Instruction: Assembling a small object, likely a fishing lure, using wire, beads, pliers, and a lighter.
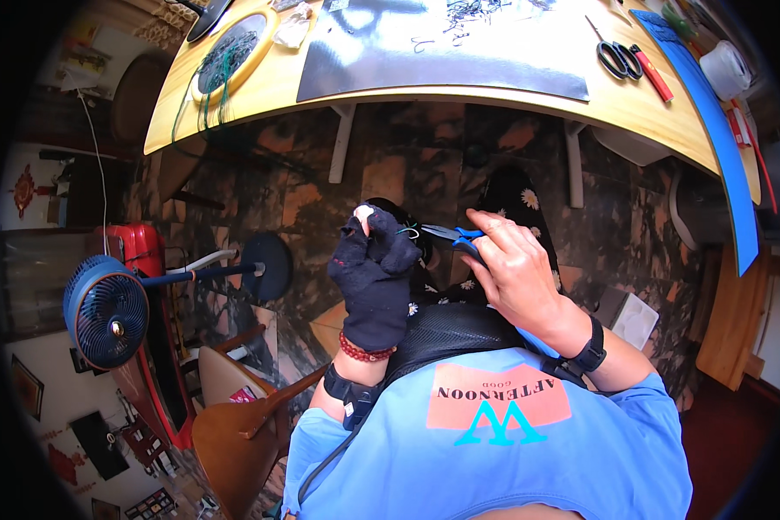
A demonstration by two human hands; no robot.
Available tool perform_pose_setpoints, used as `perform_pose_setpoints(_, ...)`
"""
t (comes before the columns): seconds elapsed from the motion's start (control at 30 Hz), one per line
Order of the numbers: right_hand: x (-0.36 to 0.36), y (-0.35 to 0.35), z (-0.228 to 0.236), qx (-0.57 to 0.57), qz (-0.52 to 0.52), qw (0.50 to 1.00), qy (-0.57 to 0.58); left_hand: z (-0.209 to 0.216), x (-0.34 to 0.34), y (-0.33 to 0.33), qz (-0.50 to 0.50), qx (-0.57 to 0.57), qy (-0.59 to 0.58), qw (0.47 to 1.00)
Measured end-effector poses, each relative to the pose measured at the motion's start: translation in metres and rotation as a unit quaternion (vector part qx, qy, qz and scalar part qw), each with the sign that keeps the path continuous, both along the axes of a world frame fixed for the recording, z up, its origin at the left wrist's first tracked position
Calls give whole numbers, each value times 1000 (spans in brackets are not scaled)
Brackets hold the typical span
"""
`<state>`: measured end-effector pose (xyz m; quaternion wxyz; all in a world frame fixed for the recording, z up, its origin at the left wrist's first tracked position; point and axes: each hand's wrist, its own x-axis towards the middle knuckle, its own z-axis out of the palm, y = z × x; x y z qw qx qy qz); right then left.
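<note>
My left hand (373, 273), in a dark glove with a fingertip showing, is closed in a pinch. A short curved piece of pale wire (413, 231) sticks out from its fingers on the right side. My right hand (524, 273), bare, is wrapped round a pair of small pliers (466, 239) with blue handles. The pliers' narrow metal jaws point left, close to the free end of the wire. Whether the jaws touch it I cannot tell. Both hands are above my lap, in front of dark flower-patterned trousers (529, 200).
Ahead stands a wooden table (178, 121) with a shiny dark mat (364, 78) bearing small dark pieces. A yellow-rimmed bowl (267, 45) holds dark wire strands. Black-handled scissors (620, 61) lie beside a red tool (654, 76). A blue fan (106, 310) and wooden chair (234, 442) stand left.
</note>
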<state>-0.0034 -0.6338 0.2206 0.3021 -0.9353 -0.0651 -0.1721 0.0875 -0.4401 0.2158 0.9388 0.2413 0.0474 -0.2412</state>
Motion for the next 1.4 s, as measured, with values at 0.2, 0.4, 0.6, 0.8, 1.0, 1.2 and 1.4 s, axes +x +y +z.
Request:
perform_pose_setpoints(0.2, -1, -3, -4, 27, 7, 1000, 9, -2, -3, -1, 14, 35, 14, 999)
perform_pose_setpoints(0.4, 2, -16, -2, 399, 113, 854, 314, -13, -3, 5, 15, 62, -46, 997)
perform_pose_setpoints(0.6, 3, -22, 1, 467, 139, 777, 399, -12, -6, 2, 71, 179, -14, 981)
perform_pose_setpoints(0.8, 4, -21, 1, 458, 153, 781, 395, -19, 2, 10, -20, 48, -55, 997)
perform_pose_setpoints(1.0, 4, -20, 3, 496, 140, 744, 426, -13, -1, 4, 12, 96, -19, 995)
perform_pose_setpoints(1.2, 3, -17, 2, 513, 132, 743, 410, -8, 1, 1, -23, 63, -54, 996)
perform_pose_setpoints(1.4, 3, -17, 7, 475, 123, 771, 407, -7, 0, 0, -25, 70, -59, 995)
